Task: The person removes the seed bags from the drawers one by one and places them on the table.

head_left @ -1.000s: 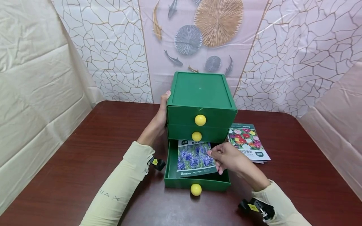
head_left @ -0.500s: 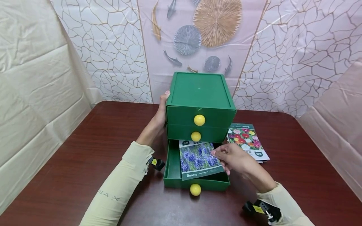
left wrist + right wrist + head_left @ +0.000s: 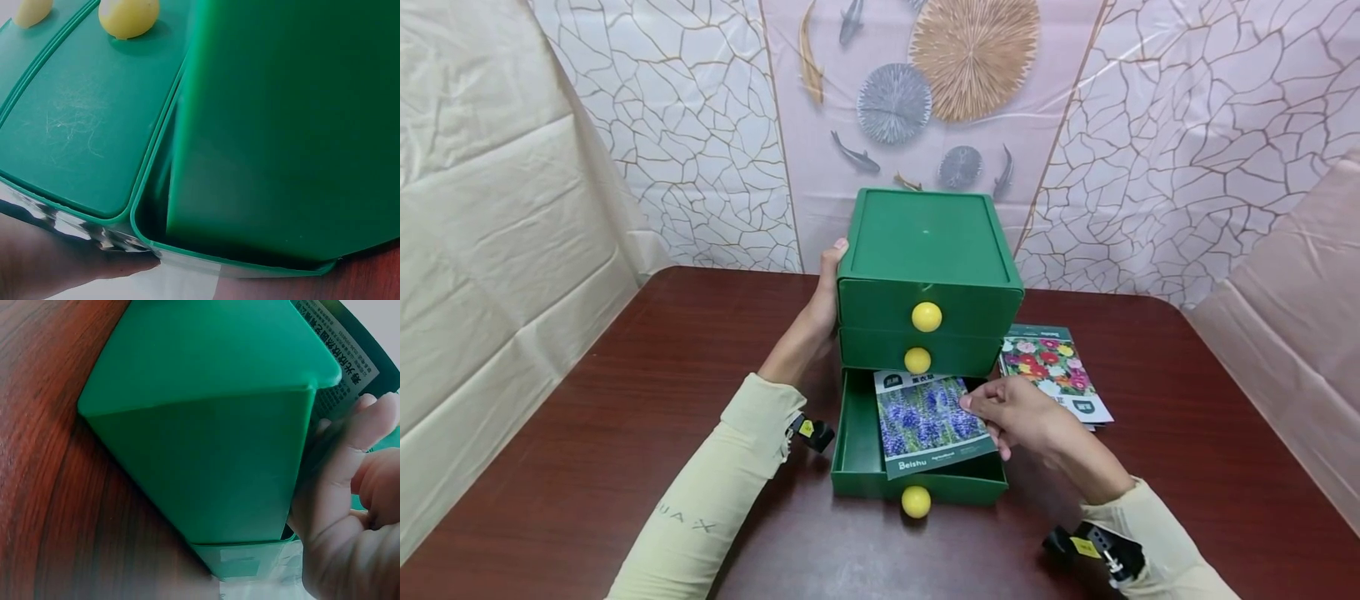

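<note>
A green drawer cabinet (image 3: 928, 237) with round yellow knobs stands on the table. Its bottom drawer (image 3: 966, 490) is pulled out; the two drawers above are closed. My left hand (image 3: 822, 304) rests along the cabinet's left side, and part of it shows beside the green wall in the left wrist view. With thumb and fingers, my right hand (image 3: 1026, 417) pinches the right edge of a seed packet (image 3: 928, 417) picturing purple flowers. The packet lies tilted over the open drawer, its upper end at the opening under the middle drawer. In the right wrist view the packet's printed back (image 3: 350, 369) shows above the fingers.
More seed packets (image 3: 1048, 367), the top one with colourful flowers, lie stacked on the table right of the cabinet. The dark red-brown table (image 3: 625, 417) reaches back to a patterned cloth (image 3: 700, 142). Pale cloth hangs on both sides.
The purple-flower packet has come slightly forward and right in my right hand, mostly in the first half second. My left hand stays at the cabinet's side.
</note>
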Available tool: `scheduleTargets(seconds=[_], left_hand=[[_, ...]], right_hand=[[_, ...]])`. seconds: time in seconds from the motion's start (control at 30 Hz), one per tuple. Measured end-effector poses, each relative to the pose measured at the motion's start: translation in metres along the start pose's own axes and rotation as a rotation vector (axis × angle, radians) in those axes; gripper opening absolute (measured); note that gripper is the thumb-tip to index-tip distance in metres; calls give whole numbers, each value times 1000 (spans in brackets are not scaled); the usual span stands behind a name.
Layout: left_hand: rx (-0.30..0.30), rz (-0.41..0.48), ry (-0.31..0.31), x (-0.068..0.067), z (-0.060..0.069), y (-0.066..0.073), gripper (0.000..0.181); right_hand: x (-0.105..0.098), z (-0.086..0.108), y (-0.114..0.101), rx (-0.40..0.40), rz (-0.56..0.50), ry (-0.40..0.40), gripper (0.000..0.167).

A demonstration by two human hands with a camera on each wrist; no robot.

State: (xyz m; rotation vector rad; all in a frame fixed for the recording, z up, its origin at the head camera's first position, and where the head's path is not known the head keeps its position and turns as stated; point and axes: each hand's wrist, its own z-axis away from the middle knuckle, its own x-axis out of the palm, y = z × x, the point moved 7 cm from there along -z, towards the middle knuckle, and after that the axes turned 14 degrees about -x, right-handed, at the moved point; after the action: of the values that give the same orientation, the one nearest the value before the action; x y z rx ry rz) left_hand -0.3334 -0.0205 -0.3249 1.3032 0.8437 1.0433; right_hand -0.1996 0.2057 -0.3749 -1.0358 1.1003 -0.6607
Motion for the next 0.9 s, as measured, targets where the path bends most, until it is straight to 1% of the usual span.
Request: scheduleTargets(seconds=[0.1, 0.27, 0.33, 0.4, 0.47, 0.53, 0.63, 0.7, 0.9], left_hand=[[4, 6, -9, 1, -1, 1, 83], [9, -5, -25, 4, -3, 0, 82], [5, -6, -17, 3, -3, 0, 83], [5, 8, -16, 2, -3, -1, 84], [18, 27, -21, 2, -3, 0, 83], [29, 21, -25, 2, -4, 1, 83], [29, 1, -22, 2, -4, 1, 83], [26, -8, -17, 1, -3, 0, 83], [20, -5, -8, -1, -1, 1, 82]], right_hand=[[-1, 0, 1, 3, -6, 2, 38], [-2, 3, 1, -20, -26, 9, 40], [-2, 4, 1, -26, -40, 8, 40], [-1, 5, 0, -27, -48, 2, 41], [-1, 6, 0, -23, -48, -3, 41], [-1, 9, -1, -19, -50, -9, 42], [-1, 14, -2, -10, -64, -14, 43], [-1, 18, -2, -18, -71, -23, 44], [1, 31, -2, 3, -69, -25, 47]])
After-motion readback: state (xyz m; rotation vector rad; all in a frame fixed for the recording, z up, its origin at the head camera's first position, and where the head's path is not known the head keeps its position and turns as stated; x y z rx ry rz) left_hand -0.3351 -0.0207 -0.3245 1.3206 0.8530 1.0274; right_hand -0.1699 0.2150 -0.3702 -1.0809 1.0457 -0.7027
